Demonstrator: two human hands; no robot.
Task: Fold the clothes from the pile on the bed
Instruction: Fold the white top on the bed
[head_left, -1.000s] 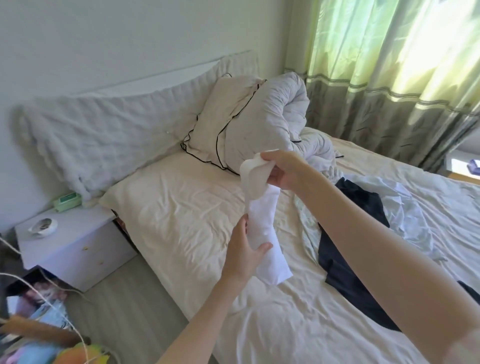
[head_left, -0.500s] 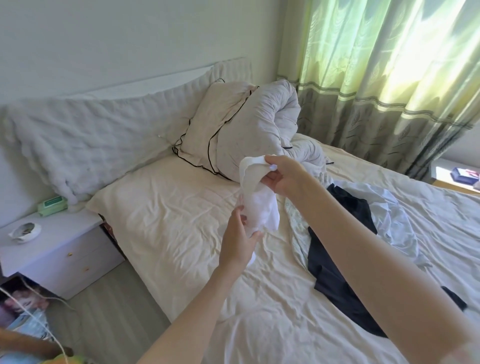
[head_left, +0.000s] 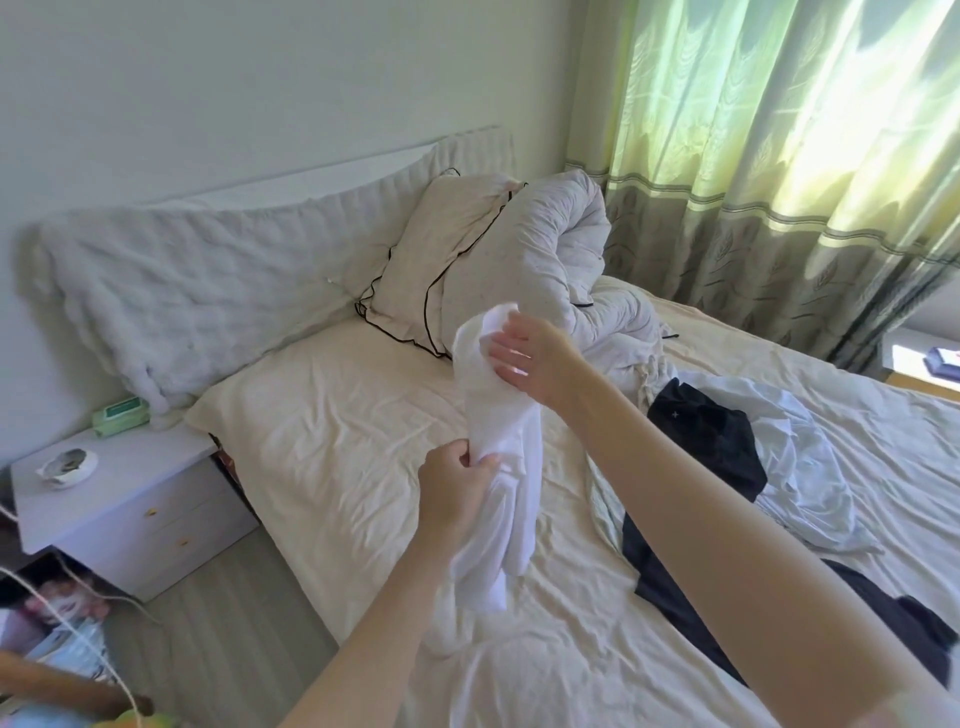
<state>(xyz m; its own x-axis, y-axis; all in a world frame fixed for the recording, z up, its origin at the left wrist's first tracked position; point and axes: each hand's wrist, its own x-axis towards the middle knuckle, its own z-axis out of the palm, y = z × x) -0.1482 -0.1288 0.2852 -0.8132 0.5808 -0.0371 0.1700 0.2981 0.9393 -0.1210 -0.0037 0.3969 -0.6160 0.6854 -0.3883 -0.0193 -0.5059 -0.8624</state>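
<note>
The left hand (head_left: 457, 488) is gripping the white garment (head_left: 501, 457) at its middle, fingers curled round bunched fabric. The right hand (head_left: 530, 358) is holding the top end of the same garment, fingers partly extended against the cloth and the thumb side hidden behind it; the exact grip cannot be told. The garment is hanging between both hands above the bed (head_left: 363, 441), its lower end draping toward the sheet. To the right of the garment, a dark garment (head_left: 711, 447) and a pale garment (head_left: 800, 467) are lying crumpled on the bed, touching each other. Behind the garment, a pillow (head_left: 447, 249) and a rolled duvet (head_left: 550, 244) are leaning at the head of the bed. Left of the bed, a nightstand (head_left: 119, 499) is carrying a green packet (head_left: 120, 415) and a small dish (head_left: 67, 467).
</note>
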